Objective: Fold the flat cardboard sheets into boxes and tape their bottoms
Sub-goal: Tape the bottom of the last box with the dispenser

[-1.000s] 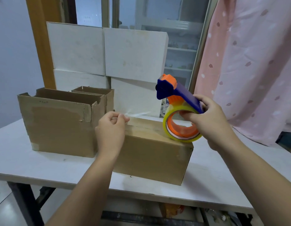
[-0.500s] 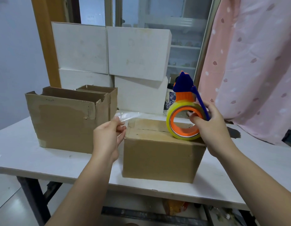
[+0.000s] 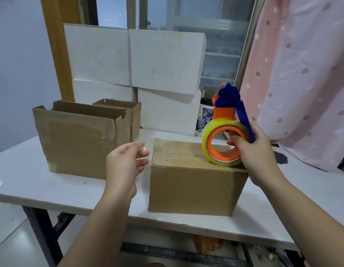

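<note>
A brown cardboard box (image 3: 194, 185) stands flaps-up in the middle of the white table (image 3: 32, 182), its top seam showing. My right hand (image 3: 252, 151) grips the tape dispenser (image 3: 223, 143), a blue and orange holder with a roll of clear tape, which rests on the right end of the box's top. Just off the box's upper left corner hovers my left hand (image 3: 126, 160), fingers spread. Whether a clear tape strip runs across the top, I cannot make out.
A larger open brown box (image 3: 76, 145) stands at left with a smaller open box (image 3: 121, 106) behind it. White boxes (image 3: 132, 60) are stacked at the back. A printed jar (image 3: 205, 116) sits behind the dispenser. A pink curtain (image 3: 302, 74) hangs at right.
My left hand let go of the tape end it was pinching and spread its fingers. My right hand brought the dispenser down onto the right end of the box top.
</note>
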`<state>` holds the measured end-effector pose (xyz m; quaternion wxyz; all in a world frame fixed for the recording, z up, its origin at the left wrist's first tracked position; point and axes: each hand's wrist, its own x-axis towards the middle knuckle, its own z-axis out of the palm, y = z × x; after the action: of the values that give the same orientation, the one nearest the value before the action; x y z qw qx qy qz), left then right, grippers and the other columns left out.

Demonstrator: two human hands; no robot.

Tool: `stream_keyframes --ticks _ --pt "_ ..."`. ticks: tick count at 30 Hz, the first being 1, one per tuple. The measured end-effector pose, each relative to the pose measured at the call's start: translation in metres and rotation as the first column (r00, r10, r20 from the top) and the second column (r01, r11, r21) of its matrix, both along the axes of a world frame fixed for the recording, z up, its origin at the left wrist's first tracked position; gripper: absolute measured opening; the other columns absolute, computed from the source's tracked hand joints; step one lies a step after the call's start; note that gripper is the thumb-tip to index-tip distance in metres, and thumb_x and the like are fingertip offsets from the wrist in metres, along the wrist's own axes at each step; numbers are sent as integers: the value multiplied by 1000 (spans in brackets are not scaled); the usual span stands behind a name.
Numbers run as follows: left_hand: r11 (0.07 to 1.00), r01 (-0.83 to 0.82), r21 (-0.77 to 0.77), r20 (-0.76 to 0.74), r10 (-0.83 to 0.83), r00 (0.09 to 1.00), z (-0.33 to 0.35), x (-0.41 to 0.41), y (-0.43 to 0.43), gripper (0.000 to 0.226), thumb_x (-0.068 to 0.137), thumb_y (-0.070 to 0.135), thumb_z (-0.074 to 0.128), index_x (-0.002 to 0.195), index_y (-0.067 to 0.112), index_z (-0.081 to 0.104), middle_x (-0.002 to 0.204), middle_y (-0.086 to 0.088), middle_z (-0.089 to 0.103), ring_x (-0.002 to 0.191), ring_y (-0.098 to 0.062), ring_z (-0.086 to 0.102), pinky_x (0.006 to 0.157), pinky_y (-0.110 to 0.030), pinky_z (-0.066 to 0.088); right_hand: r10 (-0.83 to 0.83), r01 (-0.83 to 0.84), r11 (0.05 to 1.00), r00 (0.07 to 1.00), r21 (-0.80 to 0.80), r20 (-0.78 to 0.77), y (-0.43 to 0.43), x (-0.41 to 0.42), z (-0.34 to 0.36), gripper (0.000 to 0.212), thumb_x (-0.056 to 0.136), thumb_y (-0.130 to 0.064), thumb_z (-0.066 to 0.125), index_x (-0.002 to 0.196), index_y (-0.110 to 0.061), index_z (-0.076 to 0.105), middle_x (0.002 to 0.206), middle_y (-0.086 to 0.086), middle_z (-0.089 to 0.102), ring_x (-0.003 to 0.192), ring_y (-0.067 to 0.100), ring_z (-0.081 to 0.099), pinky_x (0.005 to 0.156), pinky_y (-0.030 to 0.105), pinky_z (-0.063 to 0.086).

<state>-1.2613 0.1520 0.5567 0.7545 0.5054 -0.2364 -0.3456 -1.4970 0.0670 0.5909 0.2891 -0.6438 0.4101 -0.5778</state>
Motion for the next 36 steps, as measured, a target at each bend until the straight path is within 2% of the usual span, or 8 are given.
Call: stream_keyframes --ticks 4,17,20,23,26,30,34,36 --pt "997 -40 72 97 32 995 -3 1 1 8 85 22 64 82 17 71 63 7 68 49 -11 39 51 -22 34 -5 5 1000 999 -20 -36 -4 -3 -1 31 89 -23 65 91 -52 53 97 -19 62 92 17 66 68 22 49" --pt "994 28 103 183 -47 982 -19 -2 2 22 84 15 63 63 12 65 51 11 56 36 1 40 57 -24 29 -54 51 998 997 -43 -59 1 0 -4 39 89 -20 66 92 -54 47 90 -36 49 79 -12 52 51 2 38" --pt "992 12 125 275 -46 960 -22 -6 -1 8 86 15 63 84 17 70 59 4 56 43 2 43 49 -20 42 -61 59 997 997 -39 -48 1 0 -6 34 91 -22 63 100 -49 46 93 -33 50 83 -4 53 58 6 37" --pt "983 22 184 238 -67 969 -33 -11 -4 27 88 11 60 111 26 59 84 -5 62 67 -9 54 66 -30 51 -70 69 997 997 -30 -26 -1 0 -10 30 92 -24 62 109 -44 47 99 -22 56 90 5 58 63 14 41" --pt "990 -71 122 225 42 974 -41 -13 2 36 90 14 56 120 32 49 91 3 58 75 -10 55 64 -24 46 -68 67 998 998 -18 -11 0 0 -11 26 92 -26 61 103 -46 48 101 -21 57 93 10 60 67 19 47" --pt "992 6 -127 384 43 923 -38 -23 11 40 97 46 39 136 39 41 130 24 51 118 8 47 94 -14 39 -62 61 998 998 -13 -10 0 1 -11 27 93 -27 61 93 -50 48 99 -23 56 93 9 60 68 20 48" --pt "988 151 -30 564 -108 819 -34 -38 11 78 75 71 31 145 37 28 136 32 33 111 33 28 88 7 23 -69 69 998 998 -2 -15 0 2 -12 27 92 -28 62 92 -51 47 96 -26 55 88 5 59 63 15 43" --pt "993 120 20 589 -109 801 -37 -42 13 81 72 72 32 145 38 26 138 27 35 120 19 32 101 -8 28 -81 81 997 997 -6 -15 0 2 -12 27 92 -27 62 91 -50 47 93 -27 54 84 1 57 61 11 40"
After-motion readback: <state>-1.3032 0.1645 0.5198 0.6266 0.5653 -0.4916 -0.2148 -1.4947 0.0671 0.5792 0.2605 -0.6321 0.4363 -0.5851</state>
